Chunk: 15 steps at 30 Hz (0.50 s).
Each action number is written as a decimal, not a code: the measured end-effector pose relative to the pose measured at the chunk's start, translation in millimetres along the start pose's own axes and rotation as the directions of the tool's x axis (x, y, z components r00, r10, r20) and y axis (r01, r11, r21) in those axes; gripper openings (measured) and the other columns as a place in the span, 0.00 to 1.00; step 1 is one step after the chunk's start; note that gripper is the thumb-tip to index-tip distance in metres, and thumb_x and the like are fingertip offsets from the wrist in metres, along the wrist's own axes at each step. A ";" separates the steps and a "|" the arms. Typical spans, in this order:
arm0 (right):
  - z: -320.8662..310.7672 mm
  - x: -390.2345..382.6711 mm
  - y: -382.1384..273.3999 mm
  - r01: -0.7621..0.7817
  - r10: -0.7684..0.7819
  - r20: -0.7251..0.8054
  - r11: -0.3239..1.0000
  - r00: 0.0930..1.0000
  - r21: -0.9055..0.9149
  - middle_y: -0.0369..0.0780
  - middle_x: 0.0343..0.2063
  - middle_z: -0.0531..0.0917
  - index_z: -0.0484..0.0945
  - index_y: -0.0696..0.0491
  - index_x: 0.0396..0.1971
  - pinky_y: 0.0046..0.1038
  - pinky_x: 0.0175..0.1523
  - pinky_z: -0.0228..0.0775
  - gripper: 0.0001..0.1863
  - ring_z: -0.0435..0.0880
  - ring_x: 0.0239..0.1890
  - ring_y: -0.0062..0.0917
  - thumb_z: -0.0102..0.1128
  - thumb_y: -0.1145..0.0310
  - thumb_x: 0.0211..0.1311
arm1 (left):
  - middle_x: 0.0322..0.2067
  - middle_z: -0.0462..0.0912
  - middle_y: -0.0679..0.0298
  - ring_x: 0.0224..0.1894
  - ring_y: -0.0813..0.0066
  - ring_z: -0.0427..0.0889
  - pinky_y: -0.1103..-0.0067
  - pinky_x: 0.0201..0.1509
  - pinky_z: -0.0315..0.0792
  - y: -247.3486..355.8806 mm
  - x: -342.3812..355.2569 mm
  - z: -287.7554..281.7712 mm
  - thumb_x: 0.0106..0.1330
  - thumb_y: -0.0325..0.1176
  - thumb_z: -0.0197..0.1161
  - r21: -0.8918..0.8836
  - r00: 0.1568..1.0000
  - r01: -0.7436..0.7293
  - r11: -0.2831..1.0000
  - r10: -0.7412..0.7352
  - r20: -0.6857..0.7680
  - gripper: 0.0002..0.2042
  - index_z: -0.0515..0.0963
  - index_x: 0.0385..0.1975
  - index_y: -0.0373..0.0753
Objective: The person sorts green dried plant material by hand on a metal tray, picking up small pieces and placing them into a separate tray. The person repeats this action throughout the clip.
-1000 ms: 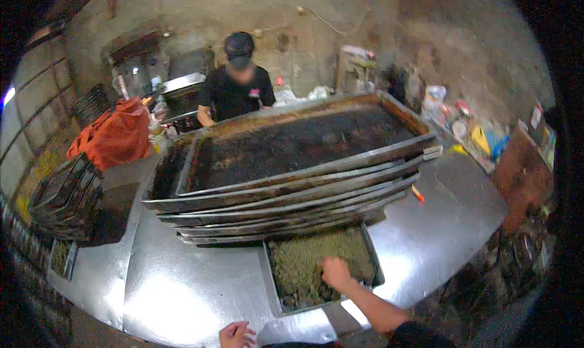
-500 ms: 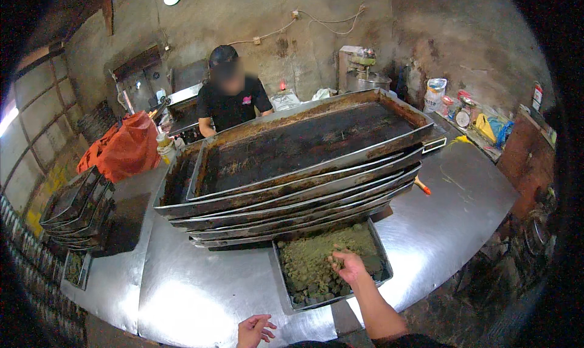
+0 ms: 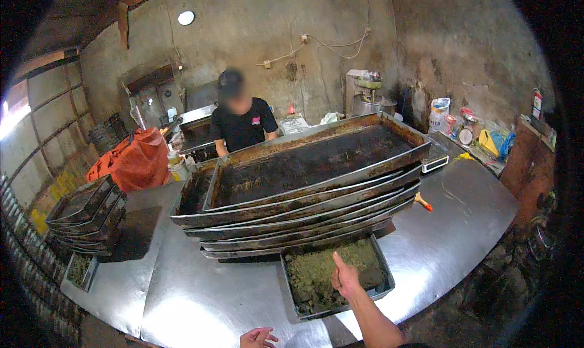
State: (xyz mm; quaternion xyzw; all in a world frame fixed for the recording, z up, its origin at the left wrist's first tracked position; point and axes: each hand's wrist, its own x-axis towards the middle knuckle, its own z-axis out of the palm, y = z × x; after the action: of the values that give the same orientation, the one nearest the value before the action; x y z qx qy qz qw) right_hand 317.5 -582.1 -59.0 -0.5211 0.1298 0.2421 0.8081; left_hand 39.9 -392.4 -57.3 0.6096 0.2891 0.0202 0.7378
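A rectangular metal tray stands near the table's front edge, filled with a greenish-brown crumbly mixture. My right hand is over this mixture, right of the tray's middle. One digit points up and away while the others curl in; whatever lies inside them is hidden. Lower and to the left, my left hand hovers by the table edge, palm turned partly up, fingers loosely apart and holding nothing. Large, darkened baking trays rise in a stack just behind the filled tray, partly overhanging it.
A co-worker in a black shirt stands behind the stack. Smaller trays are piled at the left, near an orange cover. An orange-tipped wooden handle sticks out right of the stack. A mixer stands at the back.
The view has tilted up slightly. My right hand has turned in the tray, one digit now pointing up where its fingers were among the crumbs. My left hand shows lower in view.
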 end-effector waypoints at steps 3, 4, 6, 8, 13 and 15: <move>0.4 0.5 9.7 0.059 -0.057 0.051 0.998 0.997 -0.038 0.36 0.19 0.73 0.71 0.51 0.29 0.22 0.15 0.56 0.17 0.69 0.13 0.21 0.64 0.54 0.56 | 0.27 0.82 0.57 0.19 0.74 0.79 0.83 0.18 0.70 4.5 -7.3 -5.2 0.67 0.39 0.56 -0.002 1.000 0.009 1.000 -0.009 -0.028 0.14 0.76 0.44 0.36; -0.6 1.1 12.6 0.114 -0.114 0.035 0.993 0.993 -0.012 0.37 0.21 0.75 0.71 0.51 0.31 0.23 0.16 0.58 0.15 0.71 0.15 0.22 0.63 0.56 0.57 | 0.27 0.82 0.57 0.18 0.74 0.79 0.83 0.18 0.70 5.7 -9.2 -7.4 0.67 0.39 0.56 -0.015 0.999 0.003 1.000 -0.004 -0.032 0.14 0.77 0.44 0.36; -5.0 2.2 16.3 0.127 -0.129 0.024 0.990 0.991 0.062 0.38 0.23 0.76 0.71 0.51 0.34 0.24 0.16 0.59 0.12 0.74 0.17 0.24 0.60 0.59 0.59 | 0.27 0.82 0.57 0.18 0.74 0.79 0.83 0.18 0.70 6.6 -13.7 -12.2 0.66 0.39 0.57 -0.045 0.999 -0.004 0.999 0.002 -0.036 0.14 0.77 0.44 0.36; -10.6 2.1 17.3 0.059 -0.062 0.012 0.986 0.998 0.154 0.38 0.25 0.76 0.69 0.50 0.36 0.24 0.16 0.59 0.10 0.76 0.20 0.25 0.56 0.62 0.60 | 0.27 0.82 0.57 0.18 0.74 0.79 0.83 0.17 0.70 6.3 -16.8 -16.7 0.66 0.39 0.57 -0.046 0.999 0.003 0.999 -0.005 -0.053 0.14 0.77 0.43 0.36; -10.8 -4.6 21.1 0.064 -0.065 0.003 0.997 0.998 0.047 0.36 0.22 0.74 0.69 0.51 0.33 0.25 0.14 0.56 0.07 0.76 0.18 0.26 0.53 0.65 0.61 | 0.27 0.81 0.56 0.18 0.73 0.79 0.83 0.17 0.70 4.2 -22.6 -24.5 0.67 0.38 0.56 -0.053 0.999 -0.013 0.999 0.010 -0.051 0.14 0.76 0.44 0.35; -5.0 -7.2 24.1 0.118 -0.119 -0.005 0.990 0.993 -0.083 0.37 0.22 0.75 0.70 0.52 0.32 0.25 0.13 0.58 0.06 0.76 0.16 0.25 0.55 0.67 0.60 | 0.27 0.81 0.56 0.19 0.73 0.79 0.83 0.17 0.71 4.2 -23.1 -26.1 0.67 0.38 0.55 -0.064 0.999 -0.026 0.998 0.024 -0.030 0.14 0.76 0.44 0.35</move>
State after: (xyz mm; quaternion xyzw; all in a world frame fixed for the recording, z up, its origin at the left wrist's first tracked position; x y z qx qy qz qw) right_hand 298.9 -580.3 -76.6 -0.5619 0.0927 0.1962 0.7983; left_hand 10.2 -377.0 -46.6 0.5887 0.2912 0.0476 0.7526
